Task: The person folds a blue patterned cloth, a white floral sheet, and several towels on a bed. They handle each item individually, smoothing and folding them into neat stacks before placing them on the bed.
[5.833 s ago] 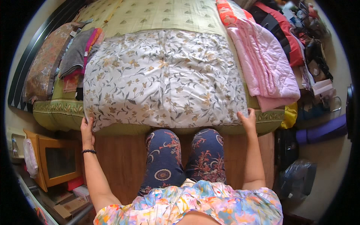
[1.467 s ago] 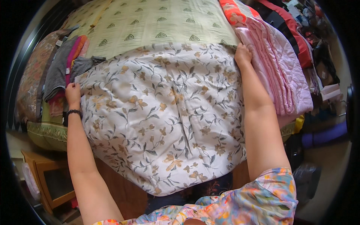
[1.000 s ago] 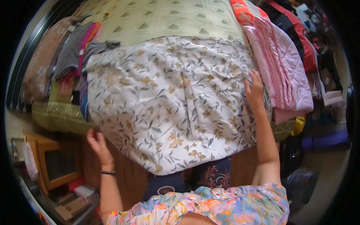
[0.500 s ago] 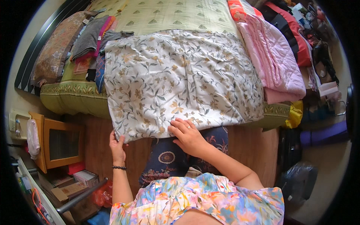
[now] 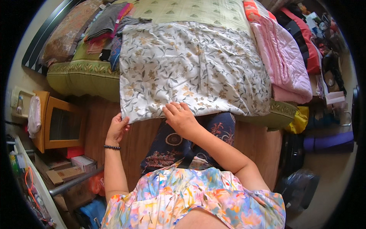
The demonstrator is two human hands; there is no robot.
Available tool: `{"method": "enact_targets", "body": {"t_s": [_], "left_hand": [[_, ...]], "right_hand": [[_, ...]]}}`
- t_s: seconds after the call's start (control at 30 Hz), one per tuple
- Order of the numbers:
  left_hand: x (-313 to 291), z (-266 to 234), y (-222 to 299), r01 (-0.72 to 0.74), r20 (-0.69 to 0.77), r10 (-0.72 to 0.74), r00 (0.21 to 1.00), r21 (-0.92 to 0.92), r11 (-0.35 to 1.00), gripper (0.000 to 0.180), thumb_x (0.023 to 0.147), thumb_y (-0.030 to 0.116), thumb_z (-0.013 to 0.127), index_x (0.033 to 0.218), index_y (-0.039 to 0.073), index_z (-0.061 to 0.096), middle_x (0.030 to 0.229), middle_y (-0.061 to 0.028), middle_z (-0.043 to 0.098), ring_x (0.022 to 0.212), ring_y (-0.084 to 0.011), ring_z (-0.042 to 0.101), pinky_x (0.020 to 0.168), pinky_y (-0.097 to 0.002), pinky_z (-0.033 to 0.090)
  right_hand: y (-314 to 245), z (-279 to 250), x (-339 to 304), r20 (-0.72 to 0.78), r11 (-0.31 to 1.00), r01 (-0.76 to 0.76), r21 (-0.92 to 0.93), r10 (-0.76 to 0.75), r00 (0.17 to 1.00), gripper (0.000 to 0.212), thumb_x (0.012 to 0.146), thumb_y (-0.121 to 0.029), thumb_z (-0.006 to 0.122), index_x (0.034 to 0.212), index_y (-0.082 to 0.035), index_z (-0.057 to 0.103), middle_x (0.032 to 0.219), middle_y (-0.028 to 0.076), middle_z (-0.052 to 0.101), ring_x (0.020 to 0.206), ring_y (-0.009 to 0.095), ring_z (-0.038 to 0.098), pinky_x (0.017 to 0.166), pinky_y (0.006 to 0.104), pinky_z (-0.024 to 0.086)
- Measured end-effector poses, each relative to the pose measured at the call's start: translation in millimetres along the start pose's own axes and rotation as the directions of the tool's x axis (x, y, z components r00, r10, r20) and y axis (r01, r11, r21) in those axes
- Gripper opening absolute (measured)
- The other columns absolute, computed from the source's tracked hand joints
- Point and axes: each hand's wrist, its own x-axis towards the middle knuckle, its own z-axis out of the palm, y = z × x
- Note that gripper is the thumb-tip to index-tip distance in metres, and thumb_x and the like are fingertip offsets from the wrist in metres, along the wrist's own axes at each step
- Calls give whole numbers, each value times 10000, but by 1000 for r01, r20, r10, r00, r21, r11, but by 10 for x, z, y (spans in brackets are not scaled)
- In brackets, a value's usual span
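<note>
Looks like we're straightening the floral cloth [image 5: 190, 65] mid-frame on the bed [image 5: 82, 78]: left hand [image 5: 117, 129] pinches its lower-left corner, right hand [image 5: 182, 119] covers the edge, can't tell if gripping. Next probably needs tension.

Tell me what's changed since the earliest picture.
The right hand released the near right corner of the floral cloth and lies on its near edge, left of the middle. The left hand holds the near left corner. The cloth's left edge has shifted right, exposing a blue fabric beside it. The pink quilt lies as before.
</note>
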Motion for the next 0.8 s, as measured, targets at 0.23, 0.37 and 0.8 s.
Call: {"method": "enact_targets", "body": {"t_s": [0.23,0.37,0.8], "left_hand": [[-42,-91,154,-467,133,567,813,730,499,176,832,98,645,720,-11,563,1024,-46,536,882,-110,500,732,-241,402],[-212,42,383,-517,-111,566,817,294,804,224,889,231,617,770,44,582,955,-11,562,849,-73,484,767,-212,387],[-172,100,44,-133,-78,129,989,-60,989,269,899,276,600,1004,35,544,919,-61,633,706,-121,600,633,-220,489]], "right_hand": [[67,111,58,-7,995,85,-59,-86,996,136,660,-78,605,777,-60,538,792,81,527,856,235,535,783,357,388],[3,86,87,-40,999,-26,39,28,999,171,708,-88,577,873,-64,535,891,69,571,935,227,562,822,365,402],[59,106,18,-150,983,81,-164,-106,983,120,698,-151,565,775,-65,532,727,56,496,750,221,524,689,332,403]]}}
